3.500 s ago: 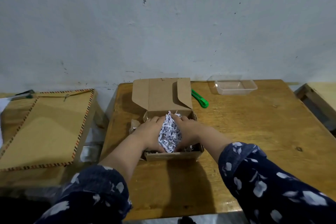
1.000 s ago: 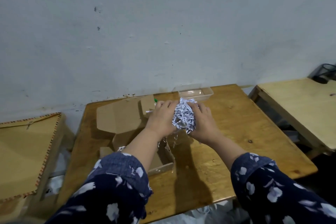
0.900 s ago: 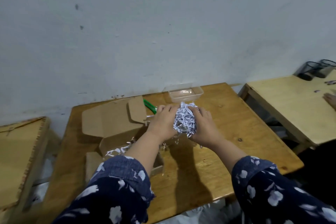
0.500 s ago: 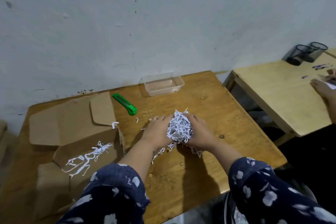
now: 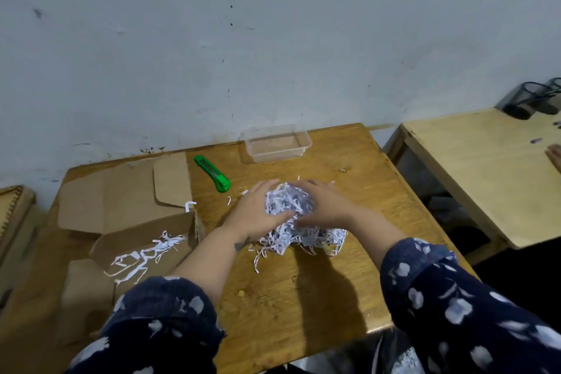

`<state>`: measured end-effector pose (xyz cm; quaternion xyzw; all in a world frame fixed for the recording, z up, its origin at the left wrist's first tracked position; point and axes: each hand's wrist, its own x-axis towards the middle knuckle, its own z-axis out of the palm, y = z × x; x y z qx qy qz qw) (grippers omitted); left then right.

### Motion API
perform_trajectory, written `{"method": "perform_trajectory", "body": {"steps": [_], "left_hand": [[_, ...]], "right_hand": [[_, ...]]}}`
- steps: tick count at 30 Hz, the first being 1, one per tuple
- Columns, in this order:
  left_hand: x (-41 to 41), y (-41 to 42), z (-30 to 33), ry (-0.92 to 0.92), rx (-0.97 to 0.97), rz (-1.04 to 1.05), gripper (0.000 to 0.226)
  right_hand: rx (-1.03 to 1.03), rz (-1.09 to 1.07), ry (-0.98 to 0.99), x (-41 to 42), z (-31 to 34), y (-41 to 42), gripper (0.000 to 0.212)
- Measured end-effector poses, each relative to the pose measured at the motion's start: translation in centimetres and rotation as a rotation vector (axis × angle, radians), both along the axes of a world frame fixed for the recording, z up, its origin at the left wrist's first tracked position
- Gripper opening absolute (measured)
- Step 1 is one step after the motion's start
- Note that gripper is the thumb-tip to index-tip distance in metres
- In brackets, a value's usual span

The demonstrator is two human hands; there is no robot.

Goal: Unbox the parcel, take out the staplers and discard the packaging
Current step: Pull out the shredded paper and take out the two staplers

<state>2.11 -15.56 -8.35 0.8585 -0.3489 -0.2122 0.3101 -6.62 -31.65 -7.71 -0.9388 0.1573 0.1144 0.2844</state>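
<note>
A wad of white shredded paper (image 5: 287, 209) lies on the wooden table (image 5: 303, 297), right of the open cardboard box (image 5: 142, 231). My left hand (image 5: 253, 212) cups its left side and my right hand (image 5: 326, 206) covers its right side, both pressing it down. Loose strips spread under my hands and hang over the box's front wall. The box lid (image 5: 121, 197) lies folded back. No stapler shows; the box's inside is hidden by its wall and my left arm.
A green utility knife (image 5: 212, 174) lies behind my left hand. A clear plastic tub (image 5: 274, 144) stands by the wall. A second table (image 5: 485, 173) at the right carries black pen cups (image 5: 529, 99); another person's hand (image 5: 555, 157) rests there.
My hands lifted the shredded paper out of the box, carried it right and set it down on the table. Now it flattens and spreads under my hands. The view turned right.
</note>
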Motion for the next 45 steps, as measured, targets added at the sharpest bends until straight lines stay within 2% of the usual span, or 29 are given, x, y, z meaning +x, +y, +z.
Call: {"method": "perform_trajectory", "body": {"steps": [2,3,7,9,13,16,20,24,27,32,37,39,42,45], "left_hand": [[-0.8,0.3,0.0,0.068,-0.078,0.1,0.056],[-1.2,0.6,-0.1,0.106,-0.109,0.15,0.052],[-2.1,2.3,-1.2,0.145,-0.101,0.244,0.077],[-2.3,3.3,-2.0,0.128,-0.061,0.275,0.078],[-2.6,5.3,-4.0,0.04,0.013,0.271,0.063],[-3.4,6.0,-4.2,0.008,0.062,0.232,0.066],[-3.9,6.2,-3.3,-0.153,0.16,0.194,0.064],[-4.4,6.4,-2.9,0.019,-0.014,0.162,0.07],[-5.0,6.5,-2.4,0.076,-0.156,0.182,0.073],[-5.5,7.0,-2.2,0.11,-0.241,0.185,0.07],[-5.5,8.0,-2.5,0.075,-0.181,0.128,0.062],[-5.2,8.2,-2.4,0.027,-0.143,0.109,0.06],[-4.8,7.9,-2.0,-0.045,-0.134,0.1,0.056],[-4.2,6.9,-1.2,-0.201,-0.129,0.116,0.049]], "right_hand": [[-0.039,0.073,-0.019,-0.3,0.2,1.1,0.081],[-0.077,0.107,-0.021,-0.4,0.1,1.7,0.075],[-0.209,0.116,-0.059,-1.1,-1.0,3.3,0.058],[-0.231,0.102,-0.086,-1.4,-1.5,3.7,0.055],[-0.254,0.082,-0.121,-1.9,-2.2,4.1,0.06],[-0.316,0.058,-0.113,-2.4,-2.2,4.8,0.063],[-0.447,0.042,-0.144,-3.2,-2.0,6.5,0.073],[-0.497,0.038,-0.275,-3.9,-1.9,8.4,0.081],[-0.505,0.04,-0.342,-4.2,-1.7,9.9,0.064],[-0.538,0.027,-0.373,-4.1,-2.8,12.3,0.022],[-0.627,-0.067,-0.321,-3.9,-4.0,13.4,0.014],[-0.603,-0.052,-0.313,-4.0,-4.2,13.3,0.016],[-0.457,-0.04,-0.341,-4.6,-3.3,13.1,0.026],[-0.322,-0.1,-0.387,-5.2,-1.9,12.2,0.031]]}}
